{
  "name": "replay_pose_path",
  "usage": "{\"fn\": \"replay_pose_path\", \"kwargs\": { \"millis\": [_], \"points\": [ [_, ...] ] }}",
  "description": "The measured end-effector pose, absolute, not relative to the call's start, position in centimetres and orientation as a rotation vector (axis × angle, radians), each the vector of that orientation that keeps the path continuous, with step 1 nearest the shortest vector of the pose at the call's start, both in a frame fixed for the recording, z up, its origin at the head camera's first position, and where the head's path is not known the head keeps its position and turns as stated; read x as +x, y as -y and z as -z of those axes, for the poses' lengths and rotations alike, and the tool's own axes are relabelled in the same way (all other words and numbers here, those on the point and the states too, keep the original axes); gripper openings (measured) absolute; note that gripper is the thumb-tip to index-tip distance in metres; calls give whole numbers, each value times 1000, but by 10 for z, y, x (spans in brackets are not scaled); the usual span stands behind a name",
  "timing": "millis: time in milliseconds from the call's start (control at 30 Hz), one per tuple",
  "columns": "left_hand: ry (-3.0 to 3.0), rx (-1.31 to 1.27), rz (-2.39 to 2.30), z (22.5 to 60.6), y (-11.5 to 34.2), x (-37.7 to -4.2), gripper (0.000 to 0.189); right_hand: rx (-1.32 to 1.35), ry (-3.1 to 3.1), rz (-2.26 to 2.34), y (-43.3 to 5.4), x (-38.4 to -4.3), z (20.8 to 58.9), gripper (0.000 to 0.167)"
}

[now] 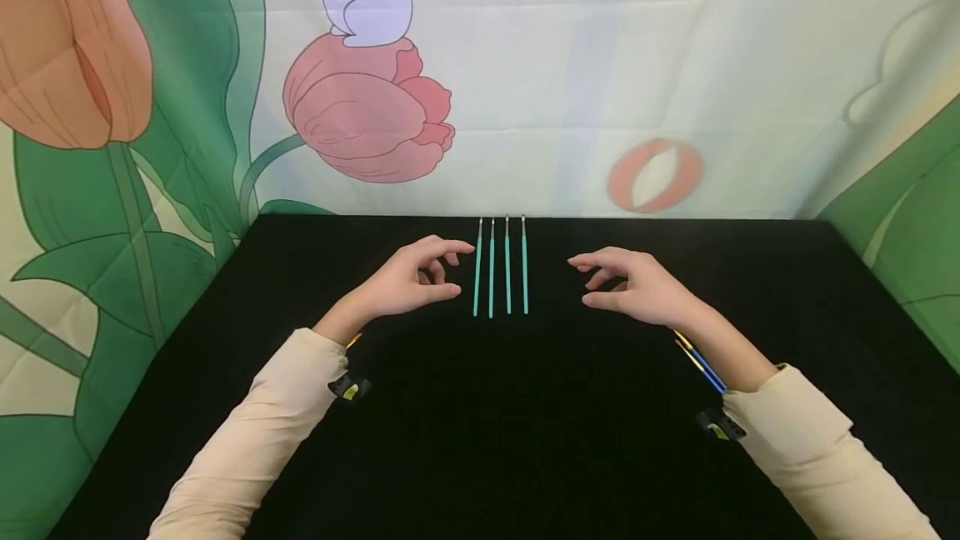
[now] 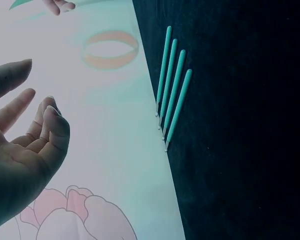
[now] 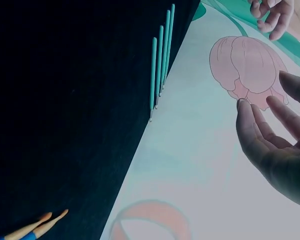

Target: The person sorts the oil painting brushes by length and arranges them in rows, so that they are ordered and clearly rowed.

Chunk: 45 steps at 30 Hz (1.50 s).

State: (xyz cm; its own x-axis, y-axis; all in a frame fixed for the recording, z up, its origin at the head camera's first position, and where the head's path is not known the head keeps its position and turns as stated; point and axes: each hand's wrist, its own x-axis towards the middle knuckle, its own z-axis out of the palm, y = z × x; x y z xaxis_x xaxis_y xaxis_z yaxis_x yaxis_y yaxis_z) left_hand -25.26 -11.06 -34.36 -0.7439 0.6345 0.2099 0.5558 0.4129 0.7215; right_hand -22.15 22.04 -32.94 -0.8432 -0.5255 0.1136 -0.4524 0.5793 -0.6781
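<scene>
Several slim teal-handled paintbrushes (image 1: pixel 508 273) lie side by side on the black table, their tips toward the back edge. Just left of the row hovers my left hand (image 1: pixel 408 277), fingers loosely bent and holding nothing; its index fingertip comes right up to the leftmost brush in the head view. My right hand (image 1: pixel 637 282) is apart from the row on the right, with relaxed fingers and nothing in its grasp. Both wrist views show the hands, left hand (image 2: pixel 25 140) and right hand (image 3: pixel 285 150), raised away from the paintbrushes.
Two blue-handled brushes (image 1: pixel 701 363) lie beside and partly under the right forearm. A small orange-yellow tip (image 1: pixel 354 340) peeks out by the left cuff. The black tabletop (image 1: pixel 510 423) ends at a printed cloth backdrop (image 1: pixel 540 107) with tulips.
</scene>
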Motion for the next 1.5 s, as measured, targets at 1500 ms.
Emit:
{"fn": "replay_pose_path", "kwargs": {
  "millis": [1500],
  "points": [
    [-2543, 1143, -1257, 360, 150, -216, 52, -688, -2695, 1050, -295, -175, 360, 45]
  ]
}}
